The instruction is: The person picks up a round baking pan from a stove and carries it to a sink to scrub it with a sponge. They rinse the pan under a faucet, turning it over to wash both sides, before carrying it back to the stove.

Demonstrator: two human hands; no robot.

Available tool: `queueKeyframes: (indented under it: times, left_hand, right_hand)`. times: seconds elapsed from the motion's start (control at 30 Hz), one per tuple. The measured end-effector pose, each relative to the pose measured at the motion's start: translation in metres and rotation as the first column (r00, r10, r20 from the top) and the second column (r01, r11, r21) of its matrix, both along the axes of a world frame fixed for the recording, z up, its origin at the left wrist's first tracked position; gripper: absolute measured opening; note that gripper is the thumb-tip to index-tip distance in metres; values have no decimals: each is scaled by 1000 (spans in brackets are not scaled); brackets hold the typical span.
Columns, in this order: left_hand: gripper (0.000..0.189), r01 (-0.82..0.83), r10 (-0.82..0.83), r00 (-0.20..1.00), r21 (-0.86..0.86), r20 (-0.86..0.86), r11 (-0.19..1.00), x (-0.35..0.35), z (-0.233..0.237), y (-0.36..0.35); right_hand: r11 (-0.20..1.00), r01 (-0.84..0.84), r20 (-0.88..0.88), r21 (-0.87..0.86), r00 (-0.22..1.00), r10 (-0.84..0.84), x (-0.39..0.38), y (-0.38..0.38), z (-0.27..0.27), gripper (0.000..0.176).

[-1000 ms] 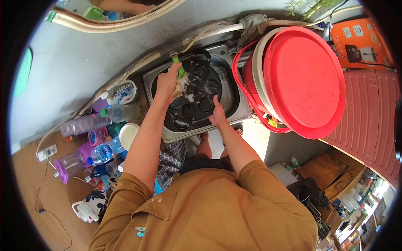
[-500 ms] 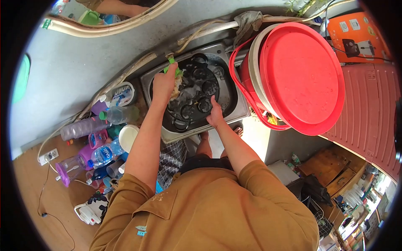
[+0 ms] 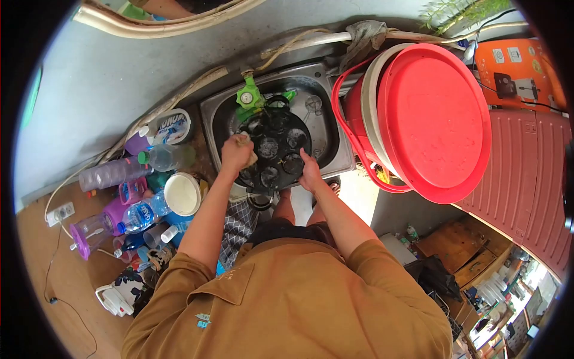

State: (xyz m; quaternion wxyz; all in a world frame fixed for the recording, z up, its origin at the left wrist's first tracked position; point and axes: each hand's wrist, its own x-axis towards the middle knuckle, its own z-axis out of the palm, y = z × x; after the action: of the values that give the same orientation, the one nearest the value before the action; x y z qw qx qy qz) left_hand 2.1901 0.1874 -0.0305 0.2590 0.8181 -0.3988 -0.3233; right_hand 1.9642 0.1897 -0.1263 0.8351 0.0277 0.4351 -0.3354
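A round black pan with several round hollows is over the metal sink, its near edge above the sink's front rim. My left hand is closed on a pale sponge at the pan's left side. With its thumb on top, my right hand grips the pan's right edge. A green tap stands at the sink's back left, near the pan. Some suds show in the hollows.
A large red bucket with a red lid stands right of the sink. Plastic bottles and a white tub crowd the left side. A grey cloth hangs on the pipe behind. A checked cloth lies below the sink.
My left hand has moved down from the tap to the pan's left side. The pan is now raised toward me, past the sink's front rim, and the green tap has come into view.
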Motion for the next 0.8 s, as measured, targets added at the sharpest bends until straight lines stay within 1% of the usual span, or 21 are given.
queueKeyframes:
  times: [0.03,0.07,0.1,0.13,0.17,0.2,0.23,0.27,0.3,0.33,0.37,0.4,0.43,0.5,0.53,0.57,0.63,0.67,0.7,0.77,0.8]
  left_hand:
    - [43,0,0,999,23,36,1000,-1,-24,4]
    - [49,58,-55,994,-29,98,998,1,-56,1]
    - [49,59,-56,995,-30,85,998,-2,-67,-12]
    - [45,15,-1,995,-130,101,991,-9,-78,-24]
    - [41,-32,58,992,-228,111,973,-18,-85,-34]
    - [41,-42,65,993,-221,95,974,-25,-91,-45]
    - [32,191,-166,979,-245,121,951,-33,-87,-57]
    - [24,411,-383,911,-261,154,873,-41,-90,-64]
    - [24,395,-369,918,-257,143,882,-50,-97,-66]
    - [19,506,-469,861,-254,195,824,-58,-107,-66]
    - [16,613,-561,789,-244,251,752,-61,-103,-66]
    - [14,695,-664,703,-48,255,718,-55,-98,-66]
    - [14,690,-660,707,-45,256,722,-52,-94,-68]
    - [11,659,-689,658,211,305,722,-49,-90,-74]
    - [17,626,-682,702,278,205,728,-52,-77,-83]
    - [17,625,-682,703,284,200,727,-62,-68,-83]
    - [18,397,-417,879,130,231,908,-85,-54,-80]
    - [21,480,-457,870,-108,185,870,-94,-50,-69]
    - [18,536,-541,833,78,115,841,-107,-46,-58]
    - [19,643,-641,751,43,160,764,-100,-53,-49]
    - [19,641,-639,753,44,160,766,-98,-59,-54]
  right_hand:
    - [1000,-9,-95,30,995,11,-4,-1,7,39]
    - [1000,-5,-106,28,994,8,-9,0,0,39]
    - [1000,-9,-58,3,998,10,-16,5,-19,44]
    - [1000,-15,-12,-18,1000,15,-22,9,-31,52]
    - [1000,-19,-28,-12,999,19,-25,10,-28,52]
    - [1000,-18,-108,-17,994,16,-25,10,-26,50]
    - [999,-22,-186,-24,982,17,-25,9,-20,47]
    - [999,-36,-199,-16,980,32,-25,8,-18,47]
    - [995,-60,-214,-77,976,42,-24,5,-15,45]
    - [987,-83,-224,-138,973,51,-22,5,-11,42]
    - [986,-95,-222,-134,973,64,-22,3,-2,42]
    - [993,-62,-238,-101,971,37,-23,1,7,41]
    - [997,-25,-254,-68,967,7,-24,0,12,41]
    - [995,-57,-239,-86,970,35,-20,1,10,43]
    - [991,-87,-227,-106,972,61,-18,3,8,45]
    - [991,-88,-225,-99,972,64,-15,4,6,45]
    - [989,-97,-135,-107,987,82,-7,-5,-2,52]
    - [990,-94,-136,-105,988,79,-5,-10,-13,52]
    - [988,-84,-147,-132,987,64,-5,-12,-24,55]
    - [984,-79,-158,-158,986,54,-5,-10,-21,59]
    - [982,-83,-145,-169,988,59,-5,-9,-20,61]
